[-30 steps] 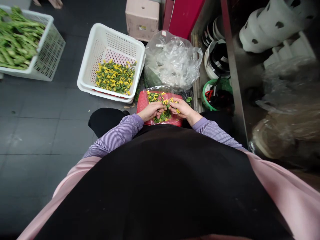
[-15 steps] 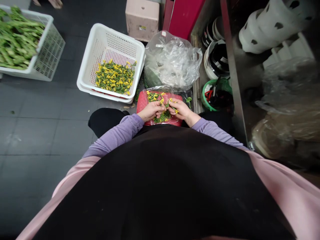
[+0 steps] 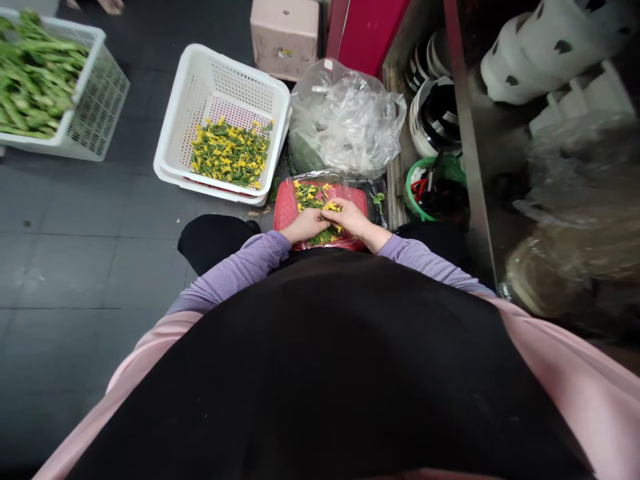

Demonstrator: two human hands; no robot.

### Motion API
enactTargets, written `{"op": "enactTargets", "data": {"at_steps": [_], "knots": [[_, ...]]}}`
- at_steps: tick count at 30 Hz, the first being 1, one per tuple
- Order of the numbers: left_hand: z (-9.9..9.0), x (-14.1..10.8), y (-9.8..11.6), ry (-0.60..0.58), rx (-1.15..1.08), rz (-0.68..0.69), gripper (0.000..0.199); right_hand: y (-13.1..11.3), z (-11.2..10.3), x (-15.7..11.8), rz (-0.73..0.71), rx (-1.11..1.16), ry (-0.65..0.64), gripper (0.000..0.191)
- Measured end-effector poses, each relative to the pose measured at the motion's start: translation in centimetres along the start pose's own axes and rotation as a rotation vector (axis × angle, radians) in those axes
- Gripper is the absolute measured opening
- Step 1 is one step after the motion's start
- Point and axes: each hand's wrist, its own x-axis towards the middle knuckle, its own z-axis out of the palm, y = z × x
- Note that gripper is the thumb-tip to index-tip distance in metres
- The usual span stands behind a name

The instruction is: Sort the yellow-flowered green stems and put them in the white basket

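Over a red basket (image 3: 286, 208) between my knees, both hands meet with their fingertips close together. My left hand (image 3: 305, 225) is closed, its fingers pinched; what lies in them is too small to make out. My right hand (image 3: 349, 217) is closed around yellow-flowered green stems (image 3: 332, 207), which show at its fingertips. Clear plastic (image 3: 324, 177) lies over the basket, with more yellow flowers on green stems (image 3: 307, 195) on it. Short green pieces (image 3: 326, 235) lie just below my hands, partly hidden by them.
A white perforated basket (image 3: 173, 127) with many yellow-flowered pieces stands ahead to the left. Farther left is a basket (image 3: 100, 100) of thick green stalks. A plastic bag (image 3: 345, 123), a stool (image 3: 285, 40) and a green bowl (image 3: 423, 207) stand ahead and right, beside a metal shelf edge (image 3: 473, 140).
My right hand has moved slightly left and down, closer to my left hand, so the fingers now overlap. The flowers in the right hand are less visible than before.
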Motion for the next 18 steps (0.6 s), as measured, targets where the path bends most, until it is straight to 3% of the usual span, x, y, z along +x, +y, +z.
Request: {"op": "enactTargets", "data": {"at_steps": [5, 13, 18], "knots": [[-0.5, -0.3, -0.1, -0.066, -0.339, -0.124, 0.021, 0.1, -0.2, 0.2, -0.005, 0.066, 0.089, 0.045], [-0.5, -0.2, -0.1, -0.075, -0.543, -0.143, 0.019, -0.5, -0.5, -0.3, -0.092, 0.028, 0.14, 0.036], [-0.2, -0.3, -0.3, -0.155, -0.585, -0.145, 0.023, -0.7, -1.0, -0.7, 0.169, 0.376, -0.045, 0.034]]}}
